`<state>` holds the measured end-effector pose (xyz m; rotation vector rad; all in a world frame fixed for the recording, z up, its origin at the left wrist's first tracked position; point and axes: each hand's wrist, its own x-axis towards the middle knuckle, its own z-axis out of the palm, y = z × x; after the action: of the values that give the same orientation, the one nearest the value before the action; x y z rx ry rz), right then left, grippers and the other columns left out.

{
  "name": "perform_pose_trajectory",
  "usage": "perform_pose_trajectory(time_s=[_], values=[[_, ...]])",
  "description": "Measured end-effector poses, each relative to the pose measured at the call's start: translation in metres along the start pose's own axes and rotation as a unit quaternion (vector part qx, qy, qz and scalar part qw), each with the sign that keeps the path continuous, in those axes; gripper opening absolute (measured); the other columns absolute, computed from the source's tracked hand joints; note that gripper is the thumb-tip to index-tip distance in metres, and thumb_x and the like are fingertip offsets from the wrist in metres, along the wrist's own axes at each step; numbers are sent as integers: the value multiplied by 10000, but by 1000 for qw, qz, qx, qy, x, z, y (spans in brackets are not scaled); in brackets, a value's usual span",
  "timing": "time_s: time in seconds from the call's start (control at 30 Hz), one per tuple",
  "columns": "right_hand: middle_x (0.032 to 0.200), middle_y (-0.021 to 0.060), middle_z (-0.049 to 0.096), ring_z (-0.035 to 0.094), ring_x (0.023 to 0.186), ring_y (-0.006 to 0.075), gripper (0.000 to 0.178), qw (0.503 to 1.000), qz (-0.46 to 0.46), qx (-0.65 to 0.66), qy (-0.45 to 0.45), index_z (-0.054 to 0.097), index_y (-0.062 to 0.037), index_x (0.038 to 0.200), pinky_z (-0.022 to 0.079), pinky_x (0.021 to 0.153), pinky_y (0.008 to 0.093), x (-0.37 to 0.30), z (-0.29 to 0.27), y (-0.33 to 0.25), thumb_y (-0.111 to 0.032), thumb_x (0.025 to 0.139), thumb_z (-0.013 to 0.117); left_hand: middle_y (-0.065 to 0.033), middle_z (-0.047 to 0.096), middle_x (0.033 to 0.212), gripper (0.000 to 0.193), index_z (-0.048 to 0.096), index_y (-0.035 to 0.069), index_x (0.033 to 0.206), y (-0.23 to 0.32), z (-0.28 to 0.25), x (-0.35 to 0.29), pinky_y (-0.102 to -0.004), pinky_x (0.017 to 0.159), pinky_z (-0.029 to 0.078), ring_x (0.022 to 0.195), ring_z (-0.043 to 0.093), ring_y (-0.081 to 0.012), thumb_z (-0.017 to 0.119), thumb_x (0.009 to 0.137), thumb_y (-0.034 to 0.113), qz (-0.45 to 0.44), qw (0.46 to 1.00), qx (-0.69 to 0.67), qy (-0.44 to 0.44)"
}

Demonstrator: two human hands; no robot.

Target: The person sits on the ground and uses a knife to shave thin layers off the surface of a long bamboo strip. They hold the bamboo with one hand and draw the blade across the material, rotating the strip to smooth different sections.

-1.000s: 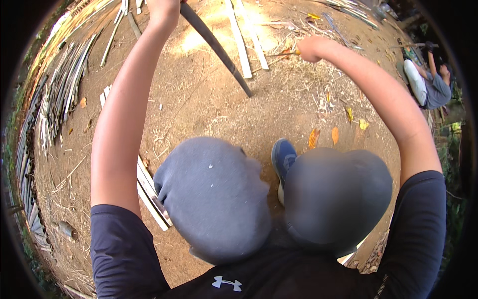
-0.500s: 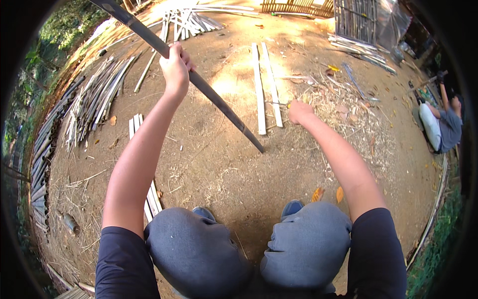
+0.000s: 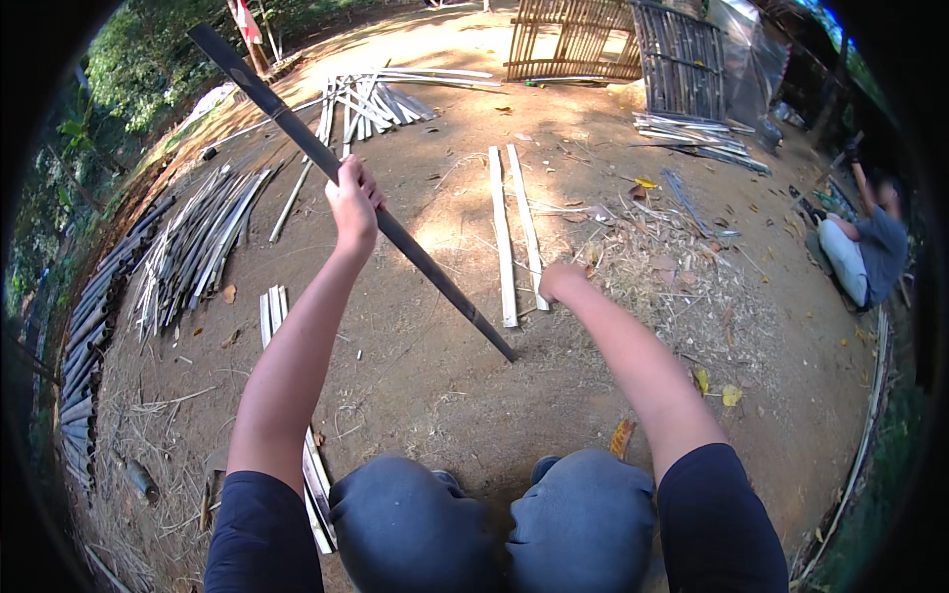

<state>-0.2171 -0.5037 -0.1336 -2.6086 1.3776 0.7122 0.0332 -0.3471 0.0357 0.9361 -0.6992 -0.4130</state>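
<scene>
My left hand [image 3: 354, 206] is closed round a long dark strip of split bamboo [image 3: 431, 272]. The strip slants from the upper left down to the bare ground, where its lower end rests in front of my knees. My right hand [image 3: 564, 285] is a closed fist, knuckles away from me, and what it grips is hidden. Just beyond and left of that fist, two pale split bamboo strips [image 3: 502, 237] lie side by side on the soil. The fist overlaps the near end of the right one in view; whether they touch I cannot tell.
Bamboo piles lie at left [image 3: 203, 242] and far left [image 3: 351, 109]. Shavings [image 3: 682, 267] cover the ground at right. Slatted bamboo panels [image 3: 573, 42] stand at the back. Another person [image 3: 875, 242] sits at far right. Pale strips [image 3: 314, 484] lie beside my left knee.
My view has tilted up, so the ground appears lower. My right fist has moved left, toward the two pale strips. My left hand still holds the dark bamboo strip.
</scene>
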Motion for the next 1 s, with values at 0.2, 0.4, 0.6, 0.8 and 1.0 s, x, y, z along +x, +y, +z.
perform_pose_trajectory(time_s=[0.2,0.4,0.6,0.8,1.0], values=[[1177,107,679,665,1067,246,341,999,-23,-29,5,703,-94,1116,522,863,370,2,-22,-12,-183,792,649,34,312,572,313,365,154,762,2,-25,-2,-278,476,311,449,309,-97,462,956,380,-9,1000,-3,-9],[1186,86,675,662,1068,249,351,999,-23,-19,25,689,-106,1143,534,868,394,-3,-72,-19,-155,804,612,11,322,589,424,362,140,797,22,-40,-22,-271,423,272,445,303,-106,376,926,543,28,998,-53,19],[958,207,692,702,790,281,270,970,-52,228,62,657,58,983,557,666,387,-2,-39,-54,-126,866,497,6,318,595,480,355,117,785,41,-65,-50,-254,393,244,426,281,-98,306,923,574,75,990,-44,110],[729,29,525,490,509,116,243,823,-32,546,-152,514,-37,850,462,421,311,-1,37,-78,-247,965,469,15,304,584,488,348,124,785,45,-89,-62,-234,404,263,443,283,-82,324,921,592,111,980,-56,157],[654,-3,450,430,487,94,192,773,-36,603,-192,480,-64,794,373,396,273,6,56,-83,-200,924,519,1,326,618,486,352,117,794,31,-82,-61,-242,376,250,446,308,-89,362,893,592,148,970,-111,159]])
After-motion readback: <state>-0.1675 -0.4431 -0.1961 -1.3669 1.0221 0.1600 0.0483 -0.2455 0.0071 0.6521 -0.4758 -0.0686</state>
